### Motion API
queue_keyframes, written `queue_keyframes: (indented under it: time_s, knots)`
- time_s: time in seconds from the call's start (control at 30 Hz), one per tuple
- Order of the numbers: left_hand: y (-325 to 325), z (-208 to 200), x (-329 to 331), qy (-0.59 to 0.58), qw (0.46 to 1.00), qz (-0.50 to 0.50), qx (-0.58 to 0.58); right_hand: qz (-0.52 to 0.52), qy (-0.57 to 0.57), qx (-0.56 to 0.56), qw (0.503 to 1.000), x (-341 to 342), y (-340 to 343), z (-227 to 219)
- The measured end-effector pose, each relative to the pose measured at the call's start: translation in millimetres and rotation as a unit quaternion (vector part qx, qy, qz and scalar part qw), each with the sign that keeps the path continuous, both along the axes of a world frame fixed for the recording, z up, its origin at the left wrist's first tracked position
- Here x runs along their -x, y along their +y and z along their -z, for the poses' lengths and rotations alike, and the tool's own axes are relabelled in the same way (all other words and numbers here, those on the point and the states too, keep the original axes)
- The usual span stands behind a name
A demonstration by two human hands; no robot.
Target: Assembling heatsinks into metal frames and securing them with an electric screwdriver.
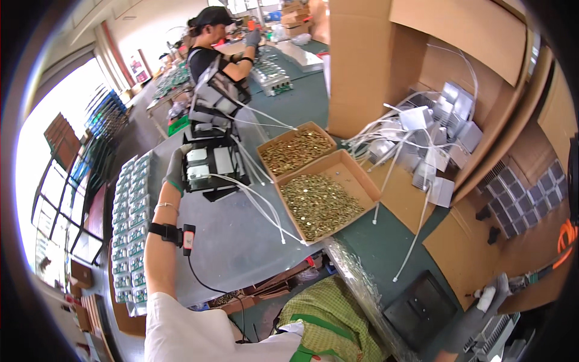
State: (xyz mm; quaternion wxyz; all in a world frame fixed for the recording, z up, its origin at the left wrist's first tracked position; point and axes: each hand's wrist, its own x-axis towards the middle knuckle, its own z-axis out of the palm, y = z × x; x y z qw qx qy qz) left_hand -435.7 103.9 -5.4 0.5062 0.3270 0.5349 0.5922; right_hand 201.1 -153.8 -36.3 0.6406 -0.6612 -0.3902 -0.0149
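Observation:
My left hand (174,168), in a grey glove, is closed on the left edge of a black fixture (208,142). Silver metal boxes (198,164) sit in that fixture, with white cables (256,202) trailing from it toward the right. At the lower right, my gloved right hand (491,294) is partly blurred and appears closed around a power screwdriver (523,281) with an orange coiled cord. Two cardboard trays stand right of the fixture: one of copper-coloured screws (297,151), one of brass-coloured screws (319,202).
Rows of green-and-silver units (129,232) line the left side. A large carton (368,66) at the right holds cabled metal boxes (431,130). A black tray (420,311) lies near the lower right. A co-worker (211,54) stands beyond the fixture.

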Motion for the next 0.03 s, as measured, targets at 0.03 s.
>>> queue_keyframes:
  time_s: [0.03]
  knots:
    - [8.1, 5.1, -0.5, 0.011, 1.000, 0.016, -0.012, 0.007, -0.044, 0.020, 0.999, -5.0, 1.6, 4.8]
